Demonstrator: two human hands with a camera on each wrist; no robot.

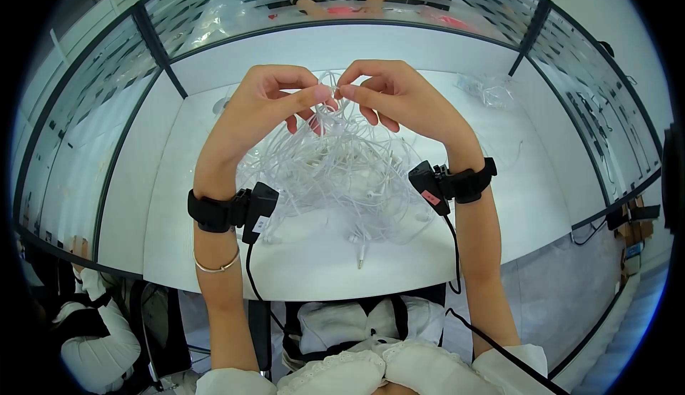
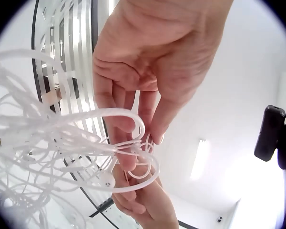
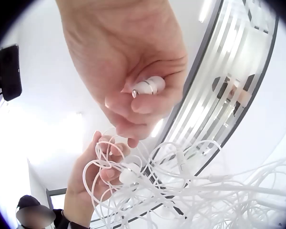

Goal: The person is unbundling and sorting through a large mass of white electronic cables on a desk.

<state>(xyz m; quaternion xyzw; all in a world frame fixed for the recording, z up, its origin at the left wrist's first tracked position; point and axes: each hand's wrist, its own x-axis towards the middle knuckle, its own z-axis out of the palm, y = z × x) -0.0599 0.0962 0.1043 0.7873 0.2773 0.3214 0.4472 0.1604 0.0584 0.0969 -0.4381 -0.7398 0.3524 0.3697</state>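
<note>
White table (image 1: 171,245), glass partition behind: left hand (image 1: 260,106) & right hand (image 1: 399,95) meet above it, each pinching thin cable, right also curled round a white end piece (image 3: 149,86); risk, in my judgement: hard pull tightens knots in earphone tangle (image 1: 335,174), a pale, glossy, loose-looped heap at table centre, part lifted.

No writing can be read in any view. The white sticker (image 1: 261,222) on the left wrist camera (image 1: 258,202) bears dark print too small to make out, and the pink sticker (image 1: 430,197) on the right wrist camera (image 1: 426,181) is just as illegible. The earphone cables (image 1: 335,174) show no legible marking.
</note>
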